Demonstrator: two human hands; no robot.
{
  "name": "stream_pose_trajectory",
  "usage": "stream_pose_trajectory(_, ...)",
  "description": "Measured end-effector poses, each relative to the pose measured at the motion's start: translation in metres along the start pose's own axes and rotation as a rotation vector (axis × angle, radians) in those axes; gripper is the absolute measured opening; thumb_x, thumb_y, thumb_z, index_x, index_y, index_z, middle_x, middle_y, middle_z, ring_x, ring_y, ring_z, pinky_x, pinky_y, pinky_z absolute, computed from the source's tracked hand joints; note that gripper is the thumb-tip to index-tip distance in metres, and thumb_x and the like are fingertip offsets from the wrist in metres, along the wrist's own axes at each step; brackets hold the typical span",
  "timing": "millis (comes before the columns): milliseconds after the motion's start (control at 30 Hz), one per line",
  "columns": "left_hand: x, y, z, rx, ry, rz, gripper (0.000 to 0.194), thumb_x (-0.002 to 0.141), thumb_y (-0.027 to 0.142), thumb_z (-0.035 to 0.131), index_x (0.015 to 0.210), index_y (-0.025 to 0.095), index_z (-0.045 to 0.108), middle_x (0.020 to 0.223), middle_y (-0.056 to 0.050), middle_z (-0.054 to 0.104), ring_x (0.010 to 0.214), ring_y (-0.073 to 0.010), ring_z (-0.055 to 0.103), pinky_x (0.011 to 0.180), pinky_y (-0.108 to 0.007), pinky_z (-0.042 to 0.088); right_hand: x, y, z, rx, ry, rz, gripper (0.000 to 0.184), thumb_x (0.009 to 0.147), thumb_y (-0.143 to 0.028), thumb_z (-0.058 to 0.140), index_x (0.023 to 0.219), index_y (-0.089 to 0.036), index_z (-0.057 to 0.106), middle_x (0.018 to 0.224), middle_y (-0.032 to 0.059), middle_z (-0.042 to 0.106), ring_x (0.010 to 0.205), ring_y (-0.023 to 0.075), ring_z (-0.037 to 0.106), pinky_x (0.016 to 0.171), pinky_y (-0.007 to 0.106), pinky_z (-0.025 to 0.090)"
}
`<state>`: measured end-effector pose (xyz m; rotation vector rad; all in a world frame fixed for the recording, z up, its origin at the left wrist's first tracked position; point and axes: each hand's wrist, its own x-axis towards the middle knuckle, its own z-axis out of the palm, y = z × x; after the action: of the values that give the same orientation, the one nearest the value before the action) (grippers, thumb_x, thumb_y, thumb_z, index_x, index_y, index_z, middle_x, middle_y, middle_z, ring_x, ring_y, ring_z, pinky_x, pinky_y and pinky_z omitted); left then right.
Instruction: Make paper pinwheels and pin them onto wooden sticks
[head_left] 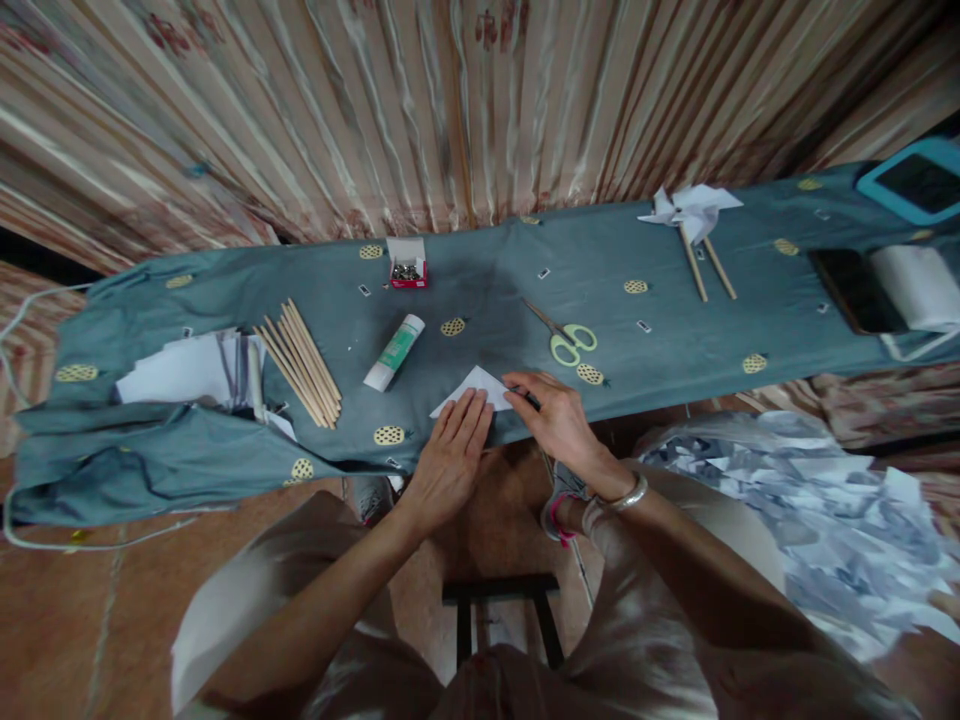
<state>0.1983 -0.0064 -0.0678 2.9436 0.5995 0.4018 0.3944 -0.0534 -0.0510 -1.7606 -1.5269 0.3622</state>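
A small white paper triangle [480, 380], seemingly folded, lies at the near edge of the cloth-covered table. My left hand [454, 455] rests flat over its lower left part, fingers stretched out. My right hand [553, 412] is closed around a thin dark pen-like stick [531, 399] at the paper's right corner; its tip is too small to make out. Just beyond my right hand lie scissors [574, 342] with pale green handles. To the left of the paper is a glue stick [394, 352] with a green label.
Several wooden sticks [300, 365] lie left, beside stacked white paper [187, 370]. A red box [408, 265] of small metal pieces stands at the back. Paper pinwheels [694, 212] on sticks and a phone [855, 290] lie right. A bag of paper pieces [810, 510] sits below.
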Motion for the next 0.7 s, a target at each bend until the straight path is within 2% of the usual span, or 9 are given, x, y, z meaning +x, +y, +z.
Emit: stream_pose_trajectory(700,0.0027,0.0010,-0.0023,-0.004,-0.053,-0.016,0.061,0.094,0.024,0.047,0.148,0.003,0.026,0.156,-0.023,0.030,0.149,-0.0310,0.016,0.119,-0.051,0.027,0.0020,0.0010,0.0006,0.006,0.005,0.010,0.019,0.092,-0.024,0.056,0.106,-0.022,0.069,0.100,0.0064,0.073,0.090,0.0214,0.068,0.087,0.037,0.053)
